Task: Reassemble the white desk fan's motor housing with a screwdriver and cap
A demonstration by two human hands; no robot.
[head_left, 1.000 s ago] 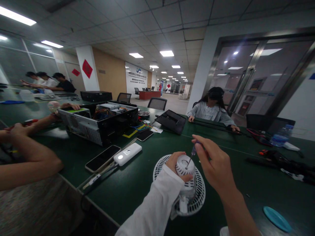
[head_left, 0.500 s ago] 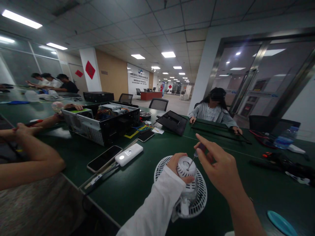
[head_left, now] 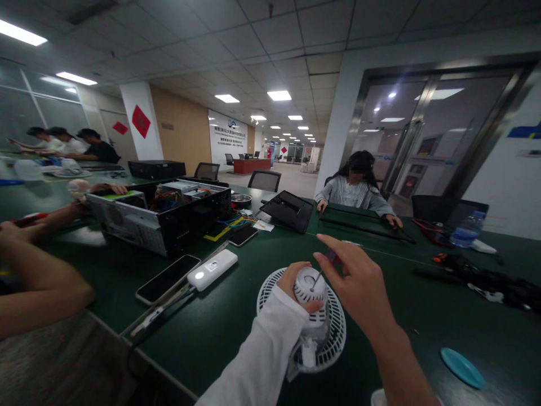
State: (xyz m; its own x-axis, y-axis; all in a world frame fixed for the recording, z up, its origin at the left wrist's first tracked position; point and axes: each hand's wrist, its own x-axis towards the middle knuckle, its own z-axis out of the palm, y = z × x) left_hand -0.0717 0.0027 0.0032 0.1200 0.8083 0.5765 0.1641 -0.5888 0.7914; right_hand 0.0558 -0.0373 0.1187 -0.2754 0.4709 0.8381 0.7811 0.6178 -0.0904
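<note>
A white fan (head_left: pixel 310 327) lies grille-down on the green table, its rounded motor housing (head_left: pixel 305 285) facing up. Wrapped around that housing is my left hand (head_left: pixel 291 279), fingers on the far side and thumb on the near side. My right hand (head_left: pixel 355 270) grips the handle of a screwdriver (head_left: pixel 318 278) between thumb and fingers. The thin shaft slants down to the left, and its tip meets the top of the housing. Most of the handle is hidden by my fingers.
Left of the fan lie a white power bank (head_left: pixel 212 269) with a cable and a phone (head_left: pixel 168 279). An open computer case (head_left: pixel 163 217) stands beyond, a co-worker's arms beside it. A blue lid (head_left: pixel 462 367) lies at right. Another person (head_left: pixel 355 186) sits opposite, holding a black frame.
The view has swung slightly right, so everything sits further left. My right-hand fingers have shifted around the screwdriver handle; its tip remains at the housing. My left hand keeps its hold.
</note>
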